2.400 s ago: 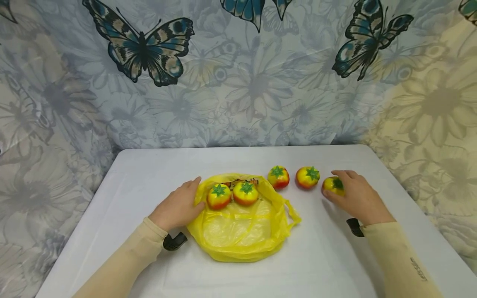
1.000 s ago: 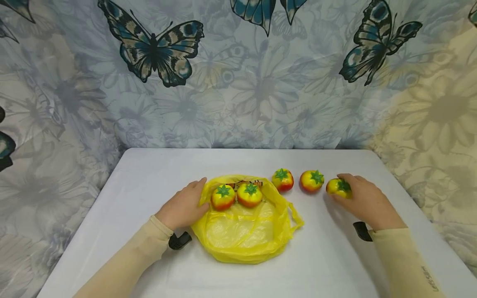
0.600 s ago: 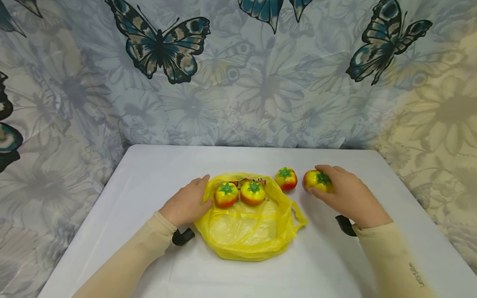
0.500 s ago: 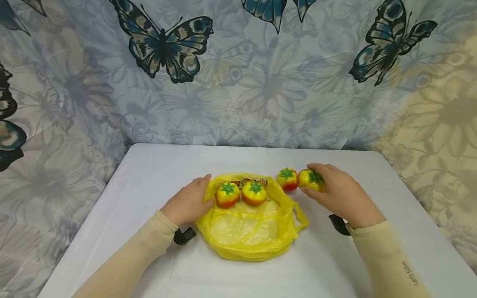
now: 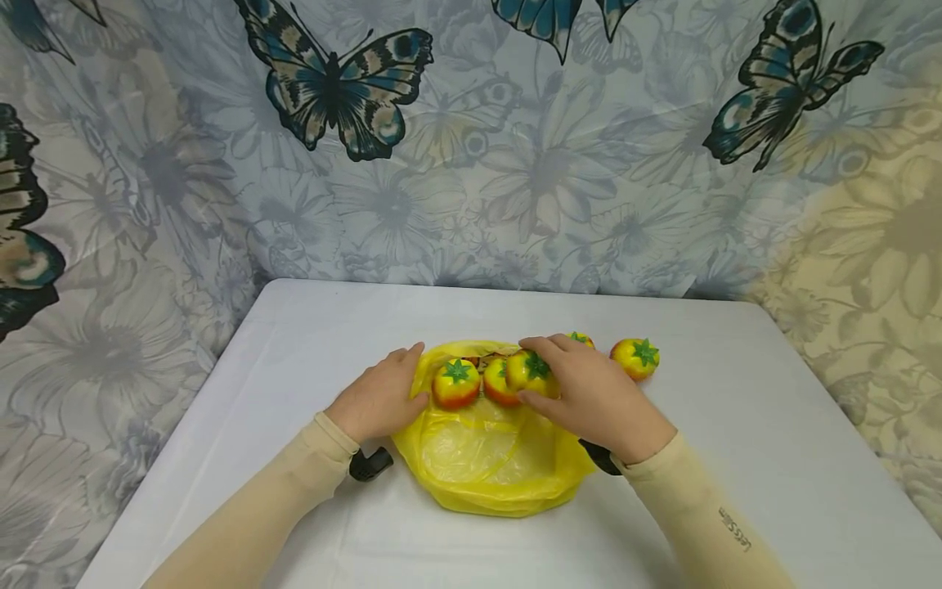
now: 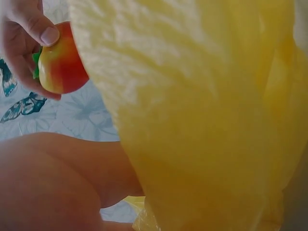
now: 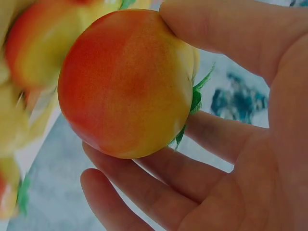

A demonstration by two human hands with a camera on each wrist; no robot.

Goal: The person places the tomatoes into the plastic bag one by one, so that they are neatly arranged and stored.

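My right hand [image 5: 599,397] holds a toy tomato [image 5: 528,372], yellow and red with a green star-shaped leaf, above the right part of an open yellow plastic bag [image 5: 478,458]. In the right wrist view thumb and fingers curl round its sides. Two similar tomatoes lie in the bag: a left one [image 5: 456,384] and a right one [image 5: 498,384], the latter partly covered by the held one. At the bag's left rim, my left hand [image 5: 379,397] grips the plastic between thumb and fingers. Close yellow film [image 6: 192,106] fills much of the left wrist view.
Right of the bag, two more toy tomatoes stand on the white table [image 5: 736,458]: one [image 5: 635,359] in full sight, the other [image 5: 582,338] mostly behind my right hand. A butterfly-patterned cloth [image 5: 471,196] hangs behind the table.
My right hand has lifted the rightmost tomato off the table and carried it left, past the other two, to above the bag. The left hand stays on the bag's rim.
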